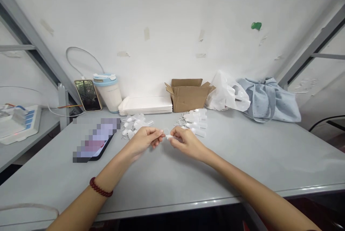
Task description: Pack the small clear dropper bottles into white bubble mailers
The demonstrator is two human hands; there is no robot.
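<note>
My left hand (144, 138) and my right hand (185, 142) meet over the middle of the grey table (242, 159). Both pinch a small white plastic part with a thin clear loop (167, 134) between their fingertips. Just behind my left hand lies a heap of small white plastic pieces (134, 123). Another heap of white pieces with thin loops (195, 119) lies behind my right hand. A dark red bead bracelet (100, 188) is on my left wrist.
A phone (93, 141) lies flat at the left. At the back stand a second phone (88, 95) on a cable, a white and blue cup (108, 92), stacked white trays (147, 105), a cardboard box (188, 94), a white plastic bag (228, 92) and a blue cloth bag (269, 100).
</note>
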